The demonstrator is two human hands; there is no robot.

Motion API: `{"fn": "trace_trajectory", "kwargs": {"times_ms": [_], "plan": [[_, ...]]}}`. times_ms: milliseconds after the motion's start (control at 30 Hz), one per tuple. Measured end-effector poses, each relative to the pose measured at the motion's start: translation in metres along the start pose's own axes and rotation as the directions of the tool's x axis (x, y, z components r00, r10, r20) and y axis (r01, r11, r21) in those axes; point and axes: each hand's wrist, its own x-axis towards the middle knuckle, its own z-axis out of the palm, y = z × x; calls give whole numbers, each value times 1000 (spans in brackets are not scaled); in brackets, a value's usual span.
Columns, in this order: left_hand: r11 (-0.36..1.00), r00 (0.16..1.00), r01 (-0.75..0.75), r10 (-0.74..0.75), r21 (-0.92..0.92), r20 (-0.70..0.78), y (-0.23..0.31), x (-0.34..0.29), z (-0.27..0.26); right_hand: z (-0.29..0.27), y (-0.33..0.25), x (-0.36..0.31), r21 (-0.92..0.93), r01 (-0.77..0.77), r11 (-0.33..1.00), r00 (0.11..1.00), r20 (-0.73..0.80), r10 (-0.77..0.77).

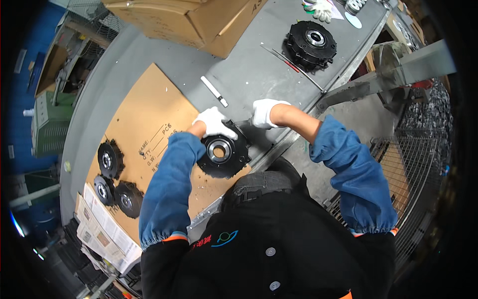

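My left hand (215, 122), in a white glove, grips the upper edge of a black toothed wheel (230, 164) with a bright metal ring round its centre hole. The wheel lies at the near edge of a cardboard sheet (149, 109). My right hand (265, 113), also gloved, is closed just right of the wheel's top. A dark, thin thing shows between that fist and the wheel, too unclear to name. Beyond my hands lies a white marker pen (214, 91).
A larger black wheel (311, 46) sits at the far right of the grey table (249, 70), beside a thin rod (312, 81). Three smaller wheels (110, 158) rest on the cardboard's left. A carton (169, 22) stands at the back. Papers (107, 229) lie near left.
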Motion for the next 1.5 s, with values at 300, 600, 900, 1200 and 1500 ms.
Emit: {"fn": "trace_trajectory", "kwargs": {"times_ms": [300, 600, 900, 1200, 1500], "plan": [[950, 738, 235, -312, -206, -597, 9, -37, 83, -11, 33, 23, -23, -20, 1000, 994, 107, 23], [963, 636, 117, -262, -245, -726, -2, -36, 93, -42, 16, 44, -353, 313, 882, 920, 345, -188], [960, 625, 102, -267, -261, -733, -4, -34, 90, -33, 15, 56, -320, 381, 867, 876, 424, -229], [978, 604, 101, -207, -184, -769, -7, -30, 84, -35, -51, 41, -259, -55, 964, 939, 315, 138], [974, 561, -9, -181, -225, -808, -9, -32, 88, -25, 39, 35, 286, -237, 929, 927, 353, 128]]}}
